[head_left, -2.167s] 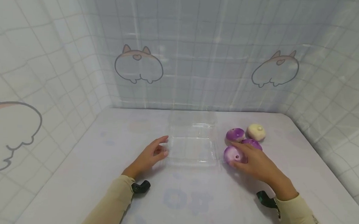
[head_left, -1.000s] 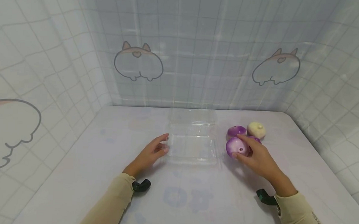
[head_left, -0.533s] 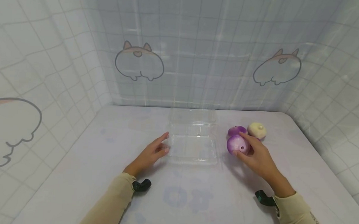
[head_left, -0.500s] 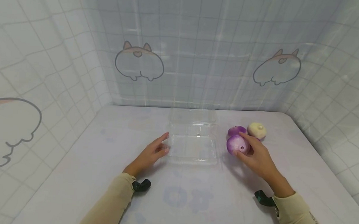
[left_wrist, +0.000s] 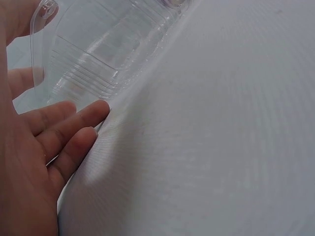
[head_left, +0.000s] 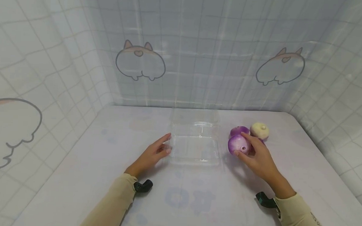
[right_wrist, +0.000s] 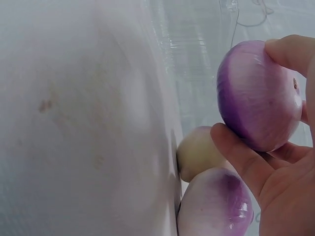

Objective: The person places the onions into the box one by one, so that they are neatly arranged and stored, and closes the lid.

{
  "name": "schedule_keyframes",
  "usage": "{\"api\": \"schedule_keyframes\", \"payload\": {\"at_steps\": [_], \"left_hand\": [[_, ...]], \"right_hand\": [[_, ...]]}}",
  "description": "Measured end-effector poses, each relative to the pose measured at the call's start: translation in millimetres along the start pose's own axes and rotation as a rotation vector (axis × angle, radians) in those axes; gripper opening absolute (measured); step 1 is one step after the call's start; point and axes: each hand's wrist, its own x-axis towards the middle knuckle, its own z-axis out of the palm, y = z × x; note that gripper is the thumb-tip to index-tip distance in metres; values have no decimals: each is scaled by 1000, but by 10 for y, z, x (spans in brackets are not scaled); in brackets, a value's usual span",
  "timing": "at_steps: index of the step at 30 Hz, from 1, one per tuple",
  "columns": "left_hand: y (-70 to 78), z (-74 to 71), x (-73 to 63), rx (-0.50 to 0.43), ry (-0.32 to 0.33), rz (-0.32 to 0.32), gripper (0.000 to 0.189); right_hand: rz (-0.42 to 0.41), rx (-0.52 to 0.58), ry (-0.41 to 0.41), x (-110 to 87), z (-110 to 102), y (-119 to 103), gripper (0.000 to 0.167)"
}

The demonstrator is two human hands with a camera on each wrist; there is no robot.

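Left hand (head_left: 149, 156) relaxed, fingers spread, thumb and fingertips at the left side of an open clear plastic box (head_left: 194, 147); right hand (head_left: 260, 160) grips a purple-white onion (head_left: 236, 143) between thumb and fingers, its bulk bulging past the fingertips on the box side, lifted off the table (head_left: 181, 179), right of the box and apart from it. Beyond the grip: a purple onion mostly hidden by the hand, another purple onion (head_left: 238, 130), a pale onion (head_left: 259, 131), then the grid-patterned wall (head_left: 206, 60).

Four onions (head_left: 238, 144), one clear container (head_left: 193, 147)
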Motion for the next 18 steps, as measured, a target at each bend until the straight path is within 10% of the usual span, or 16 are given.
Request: {"api": "schedule_keyframes", "payload": {"at_steps": [18], "left_hand": [[2,-5,-22,-41,14,13,66]], "right_hand": [[52,48,29,-17,25,-44,70]]}}
